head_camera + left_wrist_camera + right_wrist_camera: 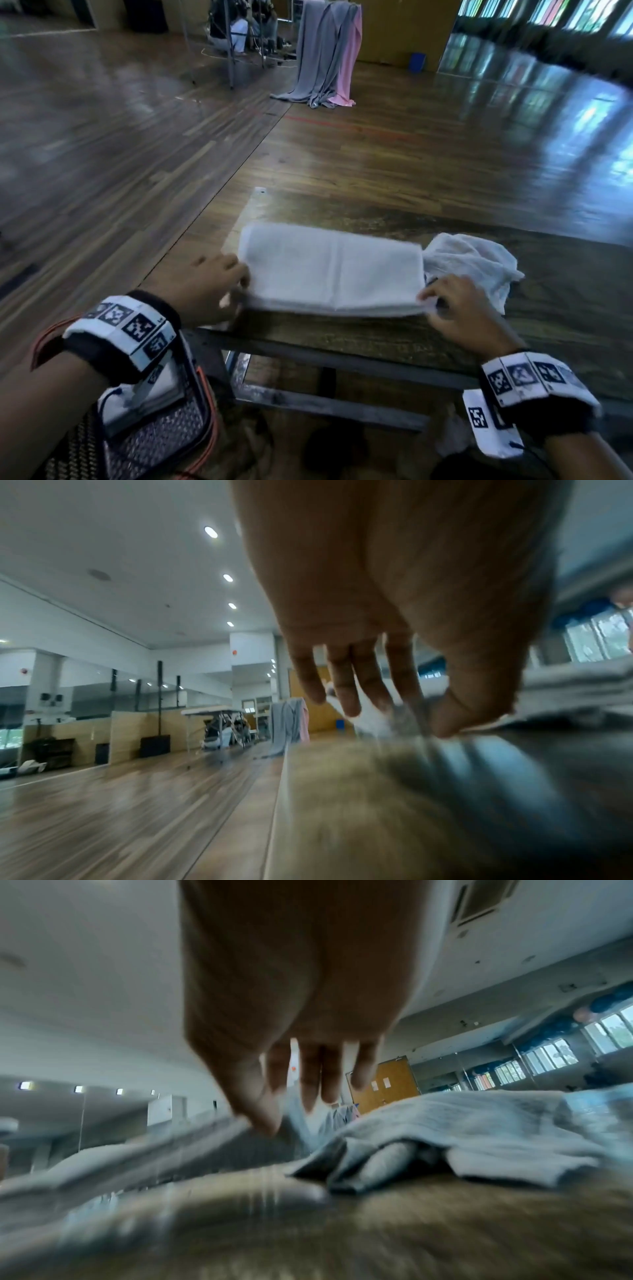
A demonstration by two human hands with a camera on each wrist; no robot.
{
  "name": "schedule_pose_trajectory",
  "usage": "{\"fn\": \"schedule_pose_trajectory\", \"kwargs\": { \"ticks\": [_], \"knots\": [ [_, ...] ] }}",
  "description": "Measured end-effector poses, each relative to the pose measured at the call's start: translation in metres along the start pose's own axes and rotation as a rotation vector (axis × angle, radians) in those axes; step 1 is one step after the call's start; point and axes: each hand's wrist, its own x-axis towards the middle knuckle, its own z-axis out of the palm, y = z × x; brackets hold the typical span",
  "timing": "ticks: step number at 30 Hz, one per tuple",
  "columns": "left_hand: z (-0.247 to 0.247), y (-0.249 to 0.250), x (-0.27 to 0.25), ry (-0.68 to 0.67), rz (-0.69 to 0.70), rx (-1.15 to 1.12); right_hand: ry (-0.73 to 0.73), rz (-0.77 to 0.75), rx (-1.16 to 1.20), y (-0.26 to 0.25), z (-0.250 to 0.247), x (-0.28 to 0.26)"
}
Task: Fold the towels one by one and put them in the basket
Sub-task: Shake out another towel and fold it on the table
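Observation:
A folded white towel (332, 274) lies flat on the wooden table (376, 335), with a crease down its middle. My left hand (233, 287) is at the towel's left end; its fingers (346, 696) hang straight and its thumb touches the towel's edge (575, 691). My right hand (431, 303) is at the near right corner, thumb tip on the towel (192, 1153) and fingers (315, 1077) straight above it. A crumpled white towel (472, 260) (462, 1131) lies just right of the folded one. The black mesh basket (161, 442) with an orange rim sits below my left wrist.
The table's near edge and metal frame (325, 404) run below the towel. A clear plastic sheet (253, 209) lies under the towel's far left. Grey and pink cloths (329, 54) hang on a rack across the wooden floor, and people sit behind it.

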Motion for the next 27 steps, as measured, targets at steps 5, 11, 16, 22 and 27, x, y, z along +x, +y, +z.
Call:
{"fn": "schedule_pose_trajectory", "kwargs": {
  "ticks": [5,11,16,22,27],
  "knots": [
    [0.023,0.003,-0.008,-0.164,-0.072,0.018,-0.304,0.066,-0.065,0.017,0.025,-0.006],
    [0.019,-0.003,-0.007,-0.177,-0.077,-0.157,-0.178,0.029,0.014,0.017,0.03,-0.006],
    [0.018,-0.001,-0.005,-0.186,-0.112,-0.084,-0.136,0.026,0.068,0.021,0.028,-0.007],
    [0.013,-0.011,-0.016,-0.111,-0.048,-0.146,0.057,-0.041,0.043,0.019,0.019,-0.008],
    [0.03,0.004,-0.02,-0.011,0.021,-0.077,-0.041,-0.046,-0.08,0.002,0.03,-0.009]
  ]
}}
